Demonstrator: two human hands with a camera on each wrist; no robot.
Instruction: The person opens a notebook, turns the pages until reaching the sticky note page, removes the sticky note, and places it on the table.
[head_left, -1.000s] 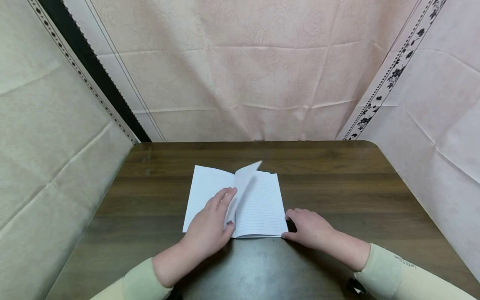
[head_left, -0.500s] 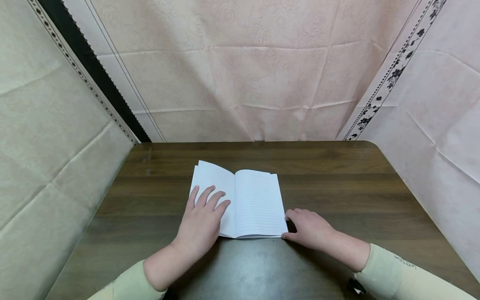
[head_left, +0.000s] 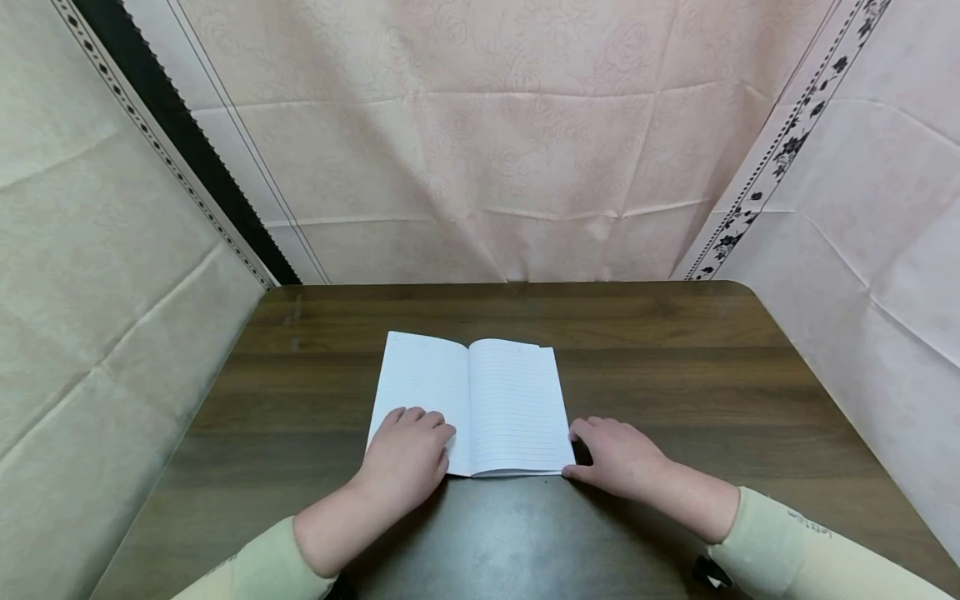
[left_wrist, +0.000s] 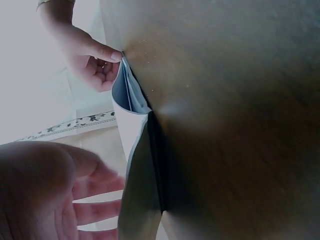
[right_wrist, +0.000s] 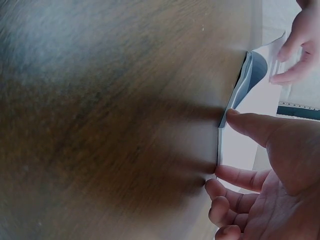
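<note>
An open notebook (head_left: 519, 408) with white lined pages lies on the table, its right-hand pages bulging near the spine. My left hand (head_left: 407, 458) rests on the lower part of the left page (head_left: 423, 375), fingers loosely bent. In the left wrist view, that hand (left_wrist: 55, 190) is beside the raised left side of the notebook. My right hand (head_left: 618, 454) holds the notebook's lower right corner between thumb and forefinger. The right wrist view shows this thumb (right_wrist: 245, 122) at the near edge and the forefinger (right_wrist: 240, 175) on the side edge; the other fingers are curled.
The notebook lies on a brown wood-grain table (head_left: 510, 533) with rounded far corners. Pale patterned cloth (head_left: 510, 167) hangs behind it and along both sides. A dark strip (head_left: 202, 133) runs down the left rear cloth.
The left hand turned a page from upright over to the left, spread its fingers on it, then drew back toward the near edge as the page lay flat. The right hand stayed put.
</note>
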